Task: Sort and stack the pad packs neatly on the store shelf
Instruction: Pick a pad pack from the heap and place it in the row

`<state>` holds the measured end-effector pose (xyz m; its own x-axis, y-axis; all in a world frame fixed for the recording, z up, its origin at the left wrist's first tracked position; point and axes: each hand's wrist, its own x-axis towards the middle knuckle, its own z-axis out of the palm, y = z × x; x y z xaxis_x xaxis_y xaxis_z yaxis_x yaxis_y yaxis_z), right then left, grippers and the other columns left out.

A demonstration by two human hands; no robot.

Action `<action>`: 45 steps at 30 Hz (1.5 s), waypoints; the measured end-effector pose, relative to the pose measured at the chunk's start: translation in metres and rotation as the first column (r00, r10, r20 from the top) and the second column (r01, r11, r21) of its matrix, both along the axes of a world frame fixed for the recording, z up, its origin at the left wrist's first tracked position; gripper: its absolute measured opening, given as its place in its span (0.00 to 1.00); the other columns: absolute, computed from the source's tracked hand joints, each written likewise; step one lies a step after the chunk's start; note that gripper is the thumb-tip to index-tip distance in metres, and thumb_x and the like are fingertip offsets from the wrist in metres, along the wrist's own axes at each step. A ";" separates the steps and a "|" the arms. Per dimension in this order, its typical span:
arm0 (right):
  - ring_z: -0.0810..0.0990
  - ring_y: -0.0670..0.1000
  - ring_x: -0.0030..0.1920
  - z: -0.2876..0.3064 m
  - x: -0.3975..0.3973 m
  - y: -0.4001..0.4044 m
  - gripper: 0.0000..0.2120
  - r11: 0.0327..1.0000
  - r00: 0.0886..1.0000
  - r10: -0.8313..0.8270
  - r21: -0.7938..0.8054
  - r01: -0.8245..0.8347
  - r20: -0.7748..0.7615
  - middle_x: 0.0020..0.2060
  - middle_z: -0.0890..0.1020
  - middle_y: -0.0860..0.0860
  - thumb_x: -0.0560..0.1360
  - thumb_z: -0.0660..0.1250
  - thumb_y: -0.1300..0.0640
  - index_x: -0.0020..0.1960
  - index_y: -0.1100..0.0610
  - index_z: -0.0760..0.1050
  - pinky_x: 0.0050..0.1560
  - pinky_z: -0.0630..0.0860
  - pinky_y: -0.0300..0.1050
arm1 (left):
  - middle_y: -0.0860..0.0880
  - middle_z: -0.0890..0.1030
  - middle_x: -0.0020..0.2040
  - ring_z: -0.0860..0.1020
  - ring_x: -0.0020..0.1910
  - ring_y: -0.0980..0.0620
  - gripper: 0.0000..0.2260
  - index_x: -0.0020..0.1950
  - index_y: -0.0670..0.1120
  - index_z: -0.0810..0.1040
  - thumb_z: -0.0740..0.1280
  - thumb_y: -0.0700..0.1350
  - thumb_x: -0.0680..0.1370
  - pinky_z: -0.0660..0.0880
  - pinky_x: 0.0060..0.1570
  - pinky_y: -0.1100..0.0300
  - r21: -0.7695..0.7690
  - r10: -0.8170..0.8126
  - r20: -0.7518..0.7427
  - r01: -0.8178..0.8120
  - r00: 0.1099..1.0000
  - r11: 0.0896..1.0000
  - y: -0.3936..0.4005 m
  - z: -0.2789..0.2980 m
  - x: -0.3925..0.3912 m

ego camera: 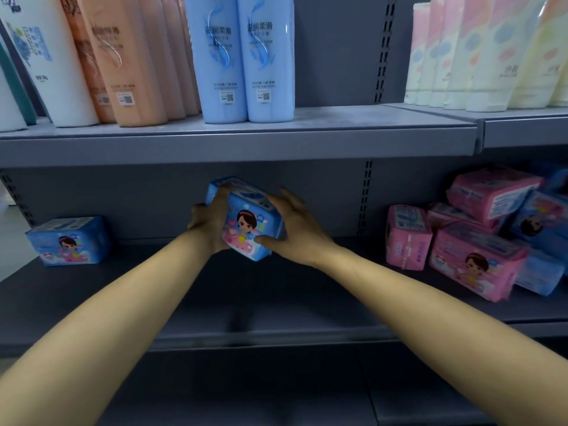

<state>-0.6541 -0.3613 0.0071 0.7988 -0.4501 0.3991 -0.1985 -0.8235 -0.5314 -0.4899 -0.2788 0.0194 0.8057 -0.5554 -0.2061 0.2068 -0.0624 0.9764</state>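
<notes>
Now, hands: left hand (212,222) and right hand (295,229) both grip the blue pad pack (246,229), one on each side.
Blue pad pack: tilted, held above the middle of the lower shelf (276,302).
Left end: second blue pack (69,241) standing alone.
Right end: jumbled pink packs (473,241) with blue ones.
Upper shelf (239,139): blue bottles (239,56).

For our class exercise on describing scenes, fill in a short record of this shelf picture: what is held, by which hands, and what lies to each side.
Held item: blue pack, tilted, above the lower shelf
Left hand: grips the pack's left side
Right hand: grips its right side, thumb under it
Left of hands: single blue pack standing on the shelf
Right of hands: untidy heap of pink packs, some blue ones mixed in
Upper shelf: bottles
</notes>
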 end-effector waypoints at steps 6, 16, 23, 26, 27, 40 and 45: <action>0.47 0.55 0.76 -0.002 0.021 0.001 0.39 0.997 0.997 -0.077 0.020 0.078 -0.014 0.77 0.53 0.52 0.72 0.71 0.50 0.77 0.51 0.55 0.74 0.53 0.50 | 0.43 0.84 0.48 0.84 0.38 0.43 0.24 0.58 0.47 0.76 0.67 0.63 0.72 0.79 0.30 0.46 -0.025 -0.063 -0.072 0.062 0.995 0.998 0.006 0.001 -0.006; 0.48 0.53 0.77 -0.014 0.075 0.042 0.37 1.000 0.996 -0.009 -0.002 0.009 -0.091 0.76 0.55 0.52 0.75 0.68 0.51 0.77 0.55 0.53 0.75 0.53 0.49 | 0.46 0.83 0.45 0.84 0.37 0.46 0.19 0.57 0.50 0.74 0.63 0.62 0.75 0.78 0.31 0.51 0.165 -0.030 0.056 0.020 0.998 0.986 0.066 -0.008 0.050; 0.53 0.53 0.75 -0.016 0.134 0.087 0.37 0.999 0.998 0.037 -0.009 -0.038 -0.060 0.74 0.61 0.51 0.72 0.71 0.51 0.75 0.55 0.58 0.74 0.56 0.47 | 0.48 0.83 0.49 0.82 0.47 0.48 0.26 0.60 0.49 0.76 0.65 0.66 0.72 0.79 0.53 0.52 0.225 0.059 0.183 -0.100 0.981 0.969 0.118 -0.017 0.114; 0.54 0.52 0.74 -0.019 0.158 0.103 0.37 0.998 0.997 0.046 -0.028 -0.048 -0.066 0.73 0.62 0.50 0.72 0.72 0.51 0.75 0.54 0.59 0.72 0.56 0.45 | 0.48 0.82 0.53 0.81 0.51 0.46 0.29 0.62 0.49 0.75 0.65 0.68 0.70 0.76 0.58 0.49 0.242 0.067 0.188 -0.112 0.980 0.964 0.138 -0.022 0.138; 0.54 0.52 0.74 -0.020 0.167 0.108 0.37 0.998 0.996 0.051 -0.032 -0.054 -0.074 0.73 0.62 0.50 0.72 0.72 0.51 0.75 0.54 0.59 0.71 0.57 0.45 | 0.47 0.82 0.54 0.81 0.52 0.46 0.31 0.62 0.49 0.75 0.65 0.68 0.69 0.76 0.58 0.48 0.249 0.071 0.188 -0.118 0.980 0.961 0.144 -0.023 0.146; 0.60 0.51 0.69 -0.041 0.269 0.161 0.35 0.991 0.988 0.113 -0.054 -0.120 -0.107 0.66 0.67 0.51 0.71 0.72 0.53 0.73 0.57 0.62 0.63 0.62 0.40 | 0.46 0.84 0.48 0.83 0.46 0.46 0.32 0.67 0.48 0.72 0.67 0.66 0.70 0.79 0.54 0.47 0.267 0.110 0.126 -0.141 0.986 0.953 0.208 -0.050 0.242; 0.61 0.51 0.68 -0.050 0.298 0.175 0.34 0.992 0.988 0.114 -0.041 -0.119 -0.108 0.66 0.66 0.52 0.70 0.73 0.54 0.72 0.56 0.63 0.56 0.61 0.37 | 0.47 0.86 0.40 0.85 0.40 0.47 0.21 0.55 0.47 0.77 0.67 0.62 0.73 0.81 0.50 0.49 0.259 0.104 0.097 -0.126 0.990 0.958 0.220 -0.061 0.272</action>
<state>-0.3562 -0.1865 -0.0429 0.8833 -0.3344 0.3285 -0.1528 -0.8678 -0.4728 -0.2178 -0.0588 -0.0415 0.8809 -0.3931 -0.2637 0.1481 -0.3002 0.9423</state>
